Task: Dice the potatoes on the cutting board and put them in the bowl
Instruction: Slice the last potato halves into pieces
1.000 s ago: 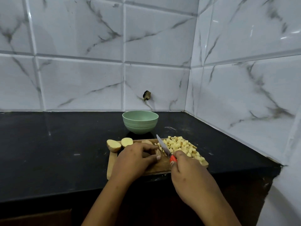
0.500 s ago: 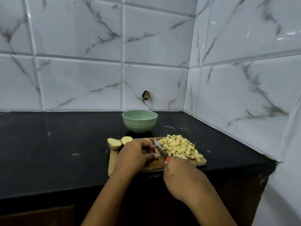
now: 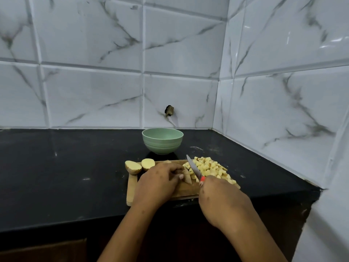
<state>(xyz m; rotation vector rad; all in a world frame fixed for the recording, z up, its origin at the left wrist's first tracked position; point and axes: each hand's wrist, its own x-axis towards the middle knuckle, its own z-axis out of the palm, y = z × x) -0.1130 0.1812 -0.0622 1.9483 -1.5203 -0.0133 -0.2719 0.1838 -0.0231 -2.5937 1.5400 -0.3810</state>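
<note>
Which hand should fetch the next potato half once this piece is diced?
Left, probably. The left hand lies nearest the potato halves at the board's left end, holding only a small piece; the right hand grips the knife.

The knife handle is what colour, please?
Orange-red, on the knife handle in the right hand, head view.

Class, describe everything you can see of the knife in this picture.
The knife has a slim, pointed grey blade, seemingly metal, and an orange-red handle mostly hidden in the right hand that grips it. It slants with its tip pointing away and leftward above the board, between the potato piece held by the left hand and the diced pile. Whether its edge touches the board cannot be told.
</note>
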